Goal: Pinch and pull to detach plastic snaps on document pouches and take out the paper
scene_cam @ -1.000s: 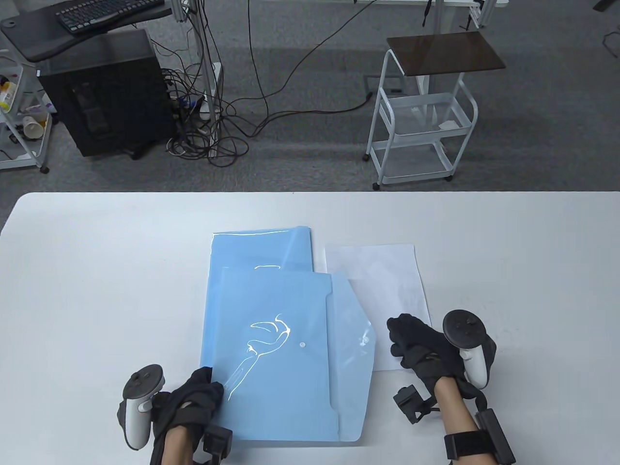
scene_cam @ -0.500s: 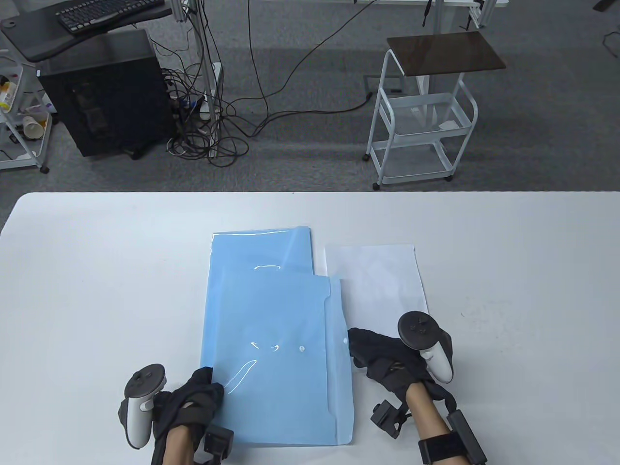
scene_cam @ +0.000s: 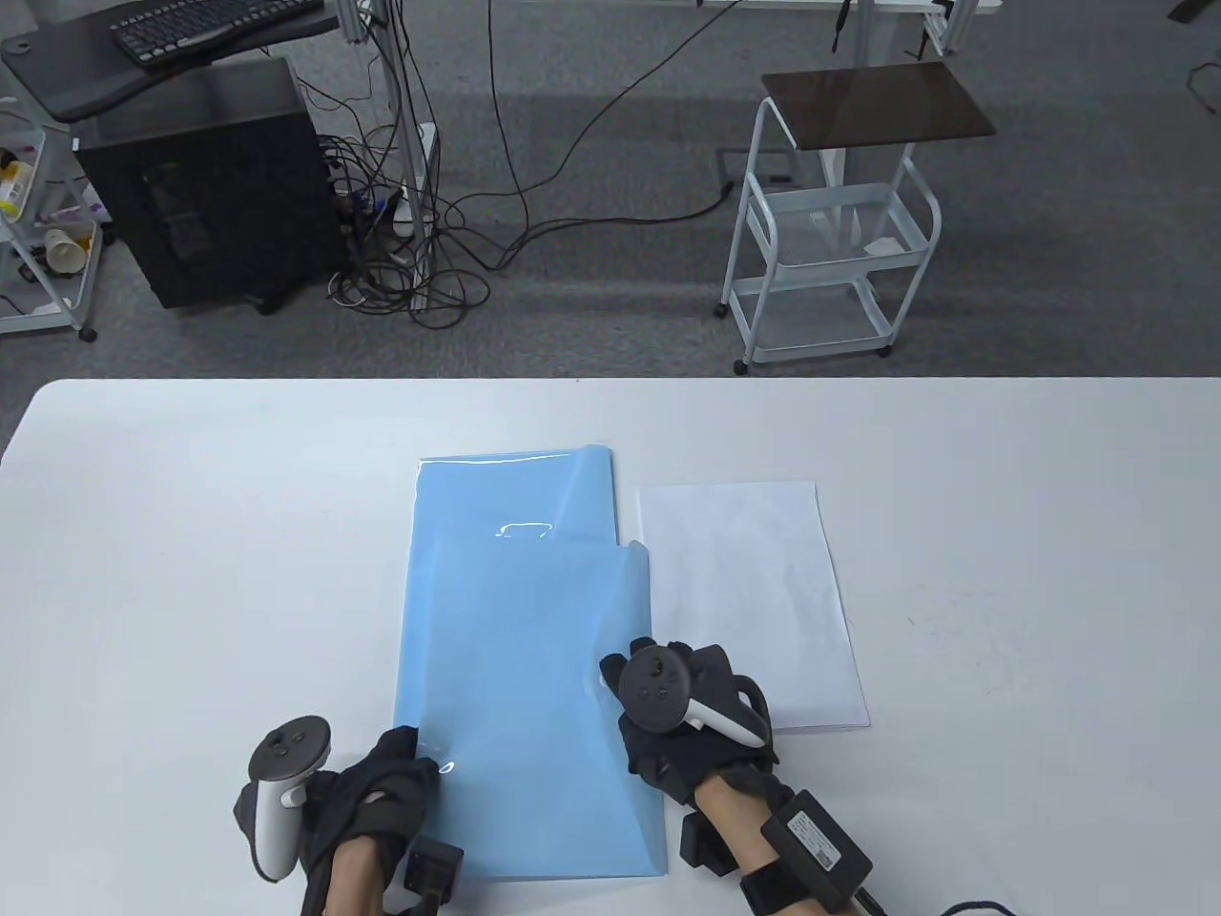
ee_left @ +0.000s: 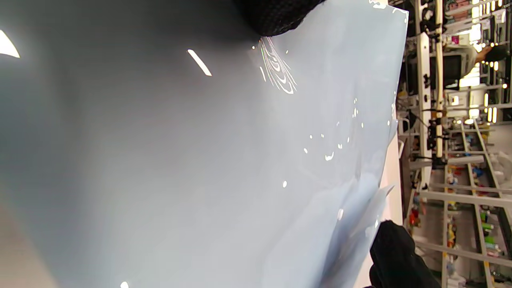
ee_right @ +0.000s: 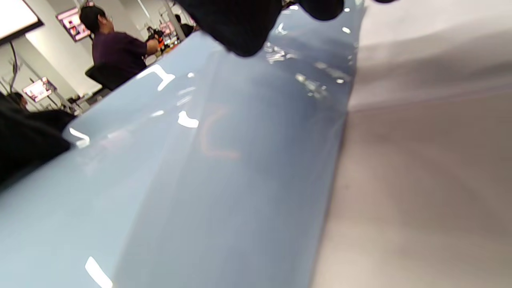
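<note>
Now the top blue pouch lies flat on the desk. The left hand presses its near corner with bent fingers, and the right hand rests on its right edge, though I cannot tell its grip. If the right hand pulls hard, the slippery pouch could slide out from under the left hand.

worktop: white, spans the near half | far left: black computer tower on grey carpet, keyboard on a shelf above | far centre: tangled cables | far right: white wheeled cart with brown top
</note>
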`<state>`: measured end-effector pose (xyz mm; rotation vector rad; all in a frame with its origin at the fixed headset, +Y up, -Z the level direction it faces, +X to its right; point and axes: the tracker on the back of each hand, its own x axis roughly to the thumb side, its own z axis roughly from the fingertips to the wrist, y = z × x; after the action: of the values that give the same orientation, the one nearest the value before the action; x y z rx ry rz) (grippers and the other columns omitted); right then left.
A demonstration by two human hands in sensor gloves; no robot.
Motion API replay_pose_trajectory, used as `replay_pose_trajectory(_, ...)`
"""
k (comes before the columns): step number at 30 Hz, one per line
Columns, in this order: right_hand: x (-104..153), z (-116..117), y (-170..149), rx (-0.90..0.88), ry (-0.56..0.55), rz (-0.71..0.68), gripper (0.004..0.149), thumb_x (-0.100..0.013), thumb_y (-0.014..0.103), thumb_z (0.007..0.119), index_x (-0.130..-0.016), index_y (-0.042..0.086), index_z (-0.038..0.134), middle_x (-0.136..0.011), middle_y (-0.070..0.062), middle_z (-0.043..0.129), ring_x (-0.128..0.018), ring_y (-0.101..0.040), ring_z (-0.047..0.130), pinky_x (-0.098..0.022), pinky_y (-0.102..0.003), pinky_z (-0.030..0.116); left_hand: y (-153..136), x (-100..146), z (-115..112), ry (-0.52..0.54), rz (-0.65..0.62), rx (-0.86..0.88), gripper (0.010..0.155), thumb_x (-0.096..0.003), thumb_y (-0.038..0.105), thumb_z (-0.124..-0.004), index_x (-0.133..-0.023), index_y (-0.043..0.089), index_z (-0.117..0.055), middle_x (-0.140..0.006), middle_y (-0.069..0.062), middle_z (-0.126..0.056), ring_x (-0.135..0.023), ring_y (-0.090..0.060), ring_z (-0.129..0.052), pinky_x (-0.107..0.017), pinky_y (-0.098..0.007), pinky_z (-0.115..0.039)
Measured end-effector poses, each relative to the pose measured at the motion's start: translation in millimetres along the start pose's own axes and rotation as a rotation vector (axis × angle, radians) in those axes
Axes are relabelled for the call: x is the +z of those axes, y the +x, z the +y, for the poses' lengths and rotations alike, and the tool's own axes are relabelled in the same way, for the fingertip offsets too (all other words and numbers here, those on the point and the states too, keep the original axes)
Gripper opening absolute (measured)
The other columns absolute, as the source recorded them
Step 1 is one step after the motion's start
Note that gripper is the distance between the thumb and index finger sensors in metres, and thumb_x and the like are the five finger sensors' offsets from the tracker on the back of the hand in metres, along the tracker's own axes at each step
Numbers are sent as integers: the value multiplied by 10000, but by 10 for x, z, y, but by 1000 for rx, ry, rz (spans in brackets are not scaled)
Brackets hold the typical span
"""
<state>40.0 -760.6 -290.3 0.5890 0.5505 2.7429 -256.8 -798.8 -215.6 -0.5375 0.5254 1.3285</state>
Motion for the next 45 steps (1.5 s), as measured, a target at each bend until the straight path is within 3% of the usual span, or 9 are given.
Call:
replay_pose_trajectory(16,-198,289,234,282,82,37,610,-548,243,705,-1064,110,410,-1159,-353,360,-966,-676,376,-619,-795,401,20,-4,-1,39,6,-49,491,-564,181,-685,-1040,146,-572,-915,-58,-879,-636,-296,-1042,-476,-449,-898)
replay_pose_trajectory(23,-258,266,216,189,144,63,596,-546,232,733,-1028,75,421,-1133,-369,345,-950,-692,345,-609,-801,358,28,2,-17,43,5,-61,498,-567,179,-679,-1047,136,-554,-925,-58,-864,-648,-298,-1030,-486,-454,-888)
replay_pose_trajectory(25,-256,256,228,252,122,63,590,-543,247,732,-1028,91,434,-1136,-358,362,-951,-690,358,-610,-798,368,26,4,-16,41,5,-62,502,-567,180,-685,-1048,134,-550,-927,-57,-862,-652,-298,-1028,-488,-454,-889)
replay_pose_trajectory(30,-210,255,186,230,118,67,619,-556,289,702,-1076,124,409,-1161,-335,303,-960,-677,267,-612,-805,309,41,6,-25,43,2,-95,554,-545,166,-779,-1044,118,-546,-920,-46,-862,-645,-286,-1032,-486,-448,-892)
replay_pose_trajectory(33,-131,205,161,198,27,40,645,-552,322,705,-1097,70,469,-1164,-345,337,-973,-655,282,-625,-793,323,46,6,-36,52,4,-100,545,-544,161,-772,-1040,122,-550,-915,-44,-861,-636,-286,-1030,-482,-448,-891)
replay_pose_trajectory(37,44,40,96,164,-79,23,649,-547,374,706,-1101,92,519,-1178,-349,409,-986,-652,350,-629,-797,379,41,8,-40,53,6,-96,539,-548,162,-760,-1040,128,-544,-918,-39,-855,-640,-281,-1024,-492,-446,-886)
replay_pose_trajectory(45,469,-326,-268,112,-203,79,775,-517,530,723,-1118,89,511,-1187,-364,414,-985,-670,395,-614,-815,432,34,11,-44,50,7,-90,538,-553,162,-749,-1045,132,-535,-925,-42,-847,-647,-286,-1015,-497,-448,-880)
